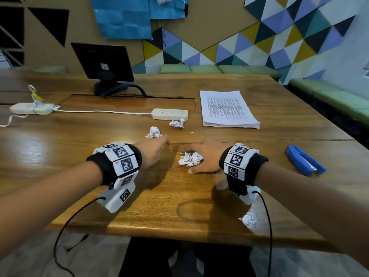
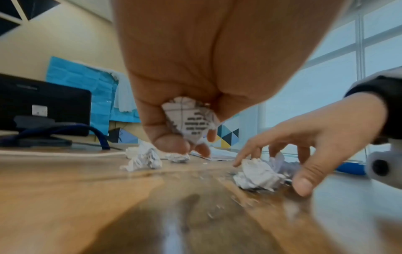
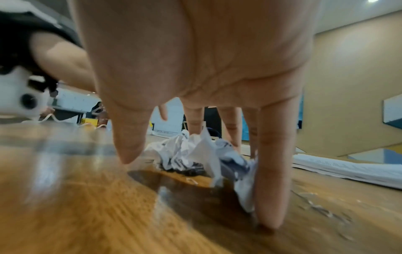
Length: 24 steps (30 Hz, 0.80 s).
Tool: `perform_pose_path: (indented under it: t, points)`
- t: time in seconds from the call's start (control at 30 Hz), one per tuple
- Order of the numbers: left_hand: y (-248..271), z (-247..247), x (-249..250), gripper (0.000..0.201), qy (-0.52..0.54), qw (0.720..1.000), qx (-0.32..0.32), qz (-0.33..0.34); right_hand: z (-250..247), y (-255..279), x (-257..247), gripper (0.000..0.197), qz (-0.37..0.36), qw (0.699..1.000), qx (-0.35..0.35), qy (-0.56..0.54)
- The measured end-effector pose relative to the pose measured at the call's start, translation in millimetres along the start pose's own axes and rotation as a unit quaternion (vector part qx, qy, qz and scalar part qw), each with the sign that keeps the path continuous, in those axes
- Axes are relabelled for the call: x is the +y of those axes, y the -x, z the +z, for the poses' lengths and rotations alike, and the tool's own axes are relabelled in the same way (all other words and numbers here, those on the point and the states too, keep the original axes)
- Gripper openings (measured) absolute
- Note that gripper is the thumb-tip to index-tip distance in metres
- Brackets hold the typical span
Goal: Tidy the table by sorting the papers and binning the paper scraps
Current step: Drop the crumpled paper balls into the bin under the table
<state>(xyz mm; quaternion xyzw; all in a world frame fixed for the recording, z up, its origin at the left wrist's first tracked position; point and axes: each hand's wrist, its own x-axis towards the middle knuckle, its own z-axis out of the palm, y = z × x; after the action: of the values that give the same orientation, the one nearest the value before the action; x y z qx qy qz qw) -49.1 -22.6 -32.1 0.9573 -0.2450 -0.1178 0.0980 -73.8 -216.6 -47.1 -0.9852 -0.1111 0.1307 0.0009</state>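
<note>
My left hand (image 1: pixel 162 145) is curled into a fist and grips a crumpled printed scrap (image 2: pixel 189 120), held just above the wooden table (image 1: pixel 139 216). To its right, my right hand (image 1: pixel 205 156) arches over another crumpled scrap (image 1: pixel 190 158) that lies on the table. Its fingers (image 3: pixel 272 171) are spread straight down around the scrap and the thumb tip rests on the wood. Two more scraps (image 1: pixel 153 132) (image 1: pixel 176 123) lie beyond the hands. A neat stack of printed papers (image 1: pixel 227 108) sits at the back right.
A blue stapler (image 1: pixel 305 160) lies at the right. A white power strip (image 1: pixel 169 113) with its cord runs across the back, with another strip (image 1: pixel 30 108) at far left. A black monitor (image 1: pixel 103 62) stands behind. Loose staples glint near the hands.
</note>
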Motion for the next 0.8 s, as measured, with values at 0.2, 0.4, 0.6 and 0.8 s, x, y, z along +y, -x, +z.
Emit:
perform_pose_path:
  t: [0.2, 0.4, 0.6, 0.8]
  points:
    - [-30.6, -21.7, -12.3, 0.036, 0.044, 0.995, 0.086, -0.025, 4.7, -8.2, -17.9, 0.068, -0.008, 0.998, -0.007, 0.063]
    - [-50.5, -19.9, -28.6, 0.064, 0.007, 0.994, 0.060, -0.087, 5.8, -10.8, -20.5, 0.050, -0.018, 0.997, -0.022, 0.067]
    - [-52.9, -16.2, -29.4, 0.066, -0.012, 0.996, 0.056, -0.073, 6.0, -8.3, -8.3, 0.037, -0.009, 1.000, 0.015, 0.013]
    - [-42.5, -3.2, -3.4, 0.055, -0.052, 0.998, 0.025, -0.011, 7.3, 5.5, 16.8, 0.037, 0.022, 0.997, 0.053, -0.053]
